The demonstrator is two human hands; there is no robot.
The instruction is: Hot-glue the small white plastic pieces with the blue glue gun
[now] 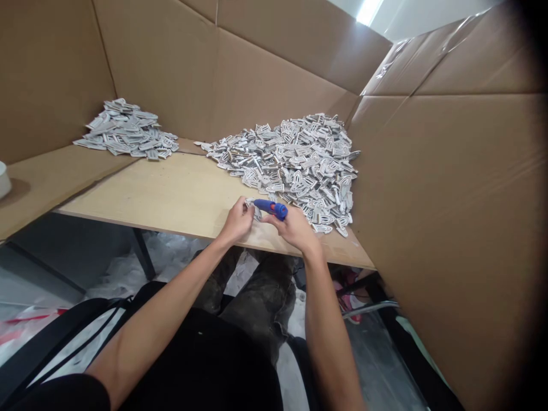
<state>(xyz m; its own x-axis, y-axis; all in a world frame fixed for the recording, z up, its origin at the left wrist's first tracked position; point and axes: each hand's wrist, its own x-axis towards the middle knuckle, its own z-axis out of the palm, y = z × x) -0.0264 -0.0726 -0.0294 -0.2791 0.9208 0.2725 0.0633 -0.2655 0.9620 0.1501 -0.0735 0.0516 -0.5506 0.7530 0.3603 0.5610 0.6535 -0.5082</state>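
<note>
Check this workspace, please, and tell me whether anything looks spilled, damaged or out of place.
Nothing clearly stands out. The right pile sprawls, with a few parts straying towards the front edge of the table, which looks slightly untidy. They are too small to judge for damage.

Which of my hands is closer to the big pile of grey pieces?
Right: your right hand is just in front of the large pile; your left hand is farther away, leftward.

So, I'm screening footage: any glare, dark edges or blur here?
Head view: glare at the ceiling light; shine along the top of the right cardboard wall; black shading at the right edge; fine detail on the blue tool looks soft.
</note>
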